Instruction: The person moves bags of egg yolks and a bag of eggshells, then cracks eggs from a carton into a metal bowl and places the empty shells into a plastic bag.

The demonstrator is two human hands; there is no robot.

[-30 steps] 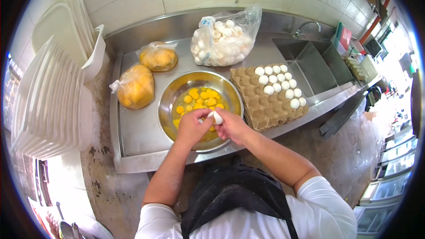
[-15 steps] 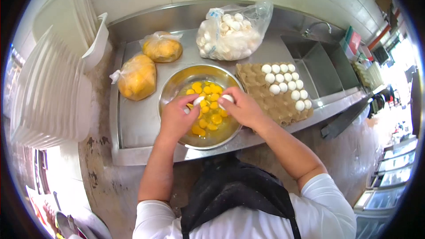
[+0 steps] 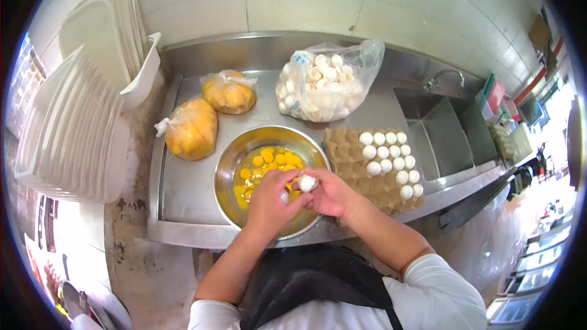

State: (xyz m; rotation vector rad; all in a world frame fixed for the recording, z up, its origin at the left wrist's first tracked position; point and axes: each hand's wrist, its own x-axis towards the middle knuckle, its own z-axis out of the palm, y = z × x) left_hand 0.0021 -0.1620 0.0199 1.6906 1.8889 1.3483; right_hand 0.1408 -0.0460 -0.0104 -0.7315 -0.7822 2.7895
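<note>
A steel bowl [image 3: 229,165] with several yolks [image 3: 269,164] in it sits on the steel counter. Over its near side my left hand [image 3: 269,198] and my right hand [image 3: 333,192] meet. My right hand grips a white eggshell half [image 3: 307,182]. A second shell piece [image 3: 284,196] shows under the fingers of my left hand. To the right lies a cardboard egg tray [image 3: 358,174] with several white eggs [image 3: 385,156] on its far right part.
A clear bag of empty shells [image 3: 324,85] stands behind the bowl. Two bags of yolks [image 3: 191,128] [image 3: 229,93] lie at the left. Stacked white trays [image 3: 73,122] lean on the left. A steel sink [image 3: 446,134] lies to the right.
The two shell halves were held apart over the bowl; now my hands are close together again nearer the bowl's front rim. The camera view has shifted.
</note>
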